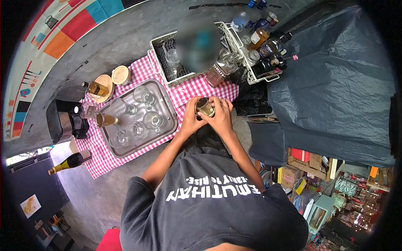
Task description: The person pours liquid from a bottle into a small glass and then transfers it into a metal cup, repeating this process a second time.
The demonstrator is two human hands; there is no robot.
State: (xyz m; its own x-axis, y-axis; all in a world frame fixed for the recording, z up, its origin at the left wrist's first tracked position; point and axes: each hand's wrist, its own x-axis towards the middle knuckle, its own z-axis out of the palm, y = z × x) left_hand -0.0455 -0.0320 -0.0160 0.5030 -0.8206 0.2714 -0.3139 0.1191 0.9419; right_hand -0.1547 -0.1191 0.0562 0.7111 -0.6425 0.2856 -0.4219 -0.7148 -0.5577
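In the head view, a drinking glass [204, 108] with pale yellow liquid is held close in front of my body, over the near edge of the checked cloth [190, 93]. My left hand [192, 119] curls around its left side. From the other side, my right hand [221, 113] closes on the glass, fingers along the rim. To the left lies a grey tray [172, 109] carrying several clear glasses, among them a handled glass mug [153, 120]. A glass of amber drink [107, 120] overlaps the tray's left edge.
Beyond my hands stands a white wire basket [167, 82], partly blurred, beside a glass jug [226, 60]. Several bottles [259, 37] crowd a rack at back right. A green bottle [72, 162], a dark box [59, 120] and a lidded tub [121, 75] are on the left.
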